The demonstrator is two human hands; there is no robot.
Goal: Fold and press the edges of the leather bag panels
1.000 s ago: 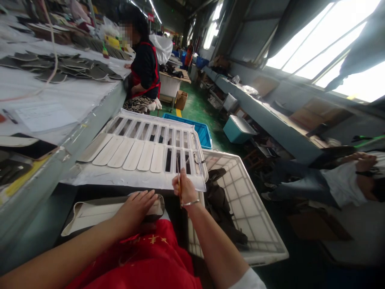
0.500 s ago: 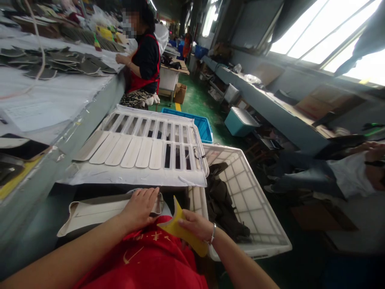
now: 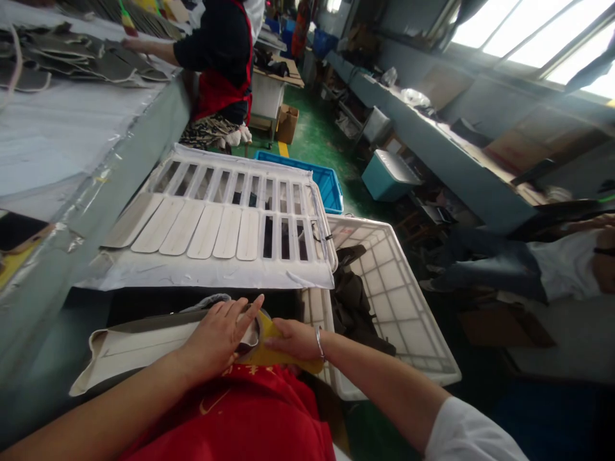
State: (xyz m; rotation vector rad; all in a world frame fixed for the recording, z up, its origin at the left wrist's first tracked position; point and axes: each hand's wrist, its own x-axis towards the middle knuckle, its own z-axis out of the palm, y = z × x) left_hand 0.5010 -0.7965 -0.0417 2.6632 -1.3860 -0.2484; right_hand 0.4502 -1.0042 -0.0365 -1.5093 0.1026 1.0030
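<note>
Resting on the long cream piece [image 3: 139, 349], lower left, the left hand [image 3: 214, 336] is lying with fingers extended; the right hand [image 3: 296, 340] is gripping the yellow piece [image 3: 266, 333] beside its end, lower centre.

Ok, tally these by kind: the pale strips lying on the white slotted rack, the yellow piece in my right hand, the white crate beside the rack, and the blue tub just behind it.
Pale strips on the slotted rack: 6
Yellow piece in your right hand: 1
White crate: 1
Blue tub: 1
Total: 9
</note>
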